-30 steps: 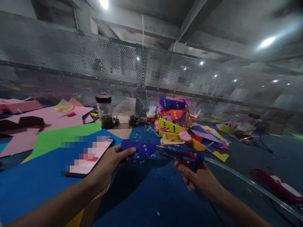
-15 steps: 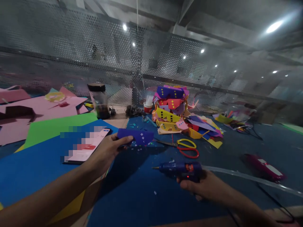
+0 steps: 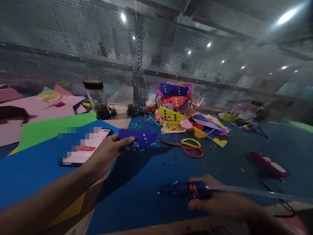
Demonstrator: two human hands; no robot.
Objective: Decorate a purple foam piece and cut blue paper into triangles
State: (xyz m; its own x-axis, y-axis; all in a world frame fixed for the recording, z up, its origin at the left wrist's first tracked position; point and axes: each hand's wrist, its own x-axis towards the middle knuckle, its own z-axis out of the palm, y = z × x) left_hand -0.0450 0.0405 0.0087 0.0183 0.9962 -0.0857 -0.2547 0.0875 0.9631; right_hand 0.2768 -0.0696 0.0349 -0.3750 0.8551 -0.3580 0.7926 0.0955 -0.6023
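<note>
My left hand [image 3: 113, 147] pinches the left end of a dark blue paper cutout [image 3: 139, 137] with small white squares on its face. Thumb on the near side, it holds the cutout just above the table. A blue hot glue gun [image 3: 181, 189] is gripped in my right hand [image 3: 212, 199], its red light on and its nozzle pointing left, low over the tabletop. A small white paper square [image 3: 158, 193] shows right at the nozzle tip; whether it sticks there I cannot tell. From the gun's back a long clear glue stick [image 3: 244, 191] runs to the right.
Scissors [image 3: 193, 143] with yellow and red handles lie beyond the glue gun. Stacked paper masks [image 3: 173, 111] stand behind them. A phone [image 3: 85, 148] rests on blue sheets at left, near a dark-lidded jar [image 3: 97, 101]. At right lies a magenta case [image 3: 269, 164].
My right hand has lowered the glue gun towards the near table, its nozzle reaching the loose white square. My left hand keeps its hold on the blue cutout. The view has shifted slightly.
</note>
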